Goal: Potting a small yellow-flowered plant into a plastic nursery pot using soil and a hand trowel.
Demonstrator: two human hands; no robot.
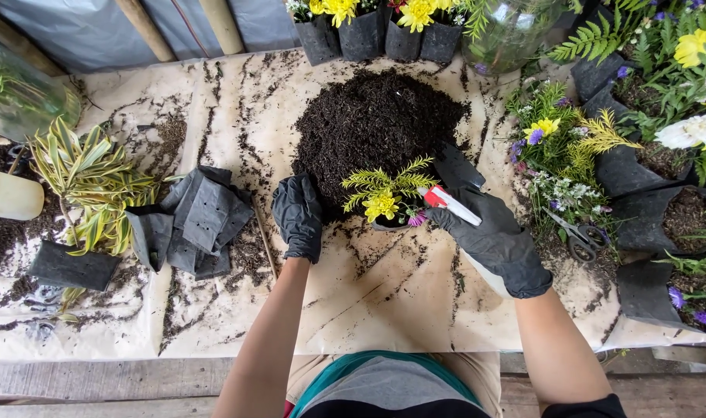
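Observation:
Both my hands wear black gloves. My left hand (298,215) rests on the paper-covered table (384,302) at the near edge of a big heap of dark soil (372,124), fingers loosely curled and holding nothing. My right hand (496,240) grips a white tool with a red tip (449,203), pointed at a small black pot (389,224). That pot holds a yellow flower (382,204), green fern fronds and a small purple bloom, and stands between my hands.
A stack of black plastic grow bags (198,220) lies left. A striped-leaf plant (90,186) lies further left beside a cream cylinder (11,195). Potted flowers (601,162) crowd the right and back edges. Scissors (577,240) lie at right. A glass jar (512,31) stands behind.

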